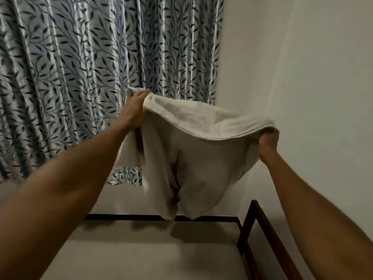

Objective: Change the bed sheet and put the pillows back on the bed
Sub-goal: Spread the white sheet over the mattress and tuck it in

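Note:
A white bed sheet (193,158) hangs in the air in front of me, bunched and billowing, its lower folds dangling just above the far end of the bare mattress (153,253). My left hand (137,107) grips the sheet's upper left edge, raised high. At the upper right edge my right hand (269,143) grips the cloth, a little lower, with its fingers partly wrapped in the fabric. Both arms are stretched out forward. No pillows are in view.
A dark wooden bed frame (252,229) borders the mattress at the far end and right side. A leaf-patterned curtain (80,77) hangs behind the bed on the left. A plain white wall (302,77) fills the right.

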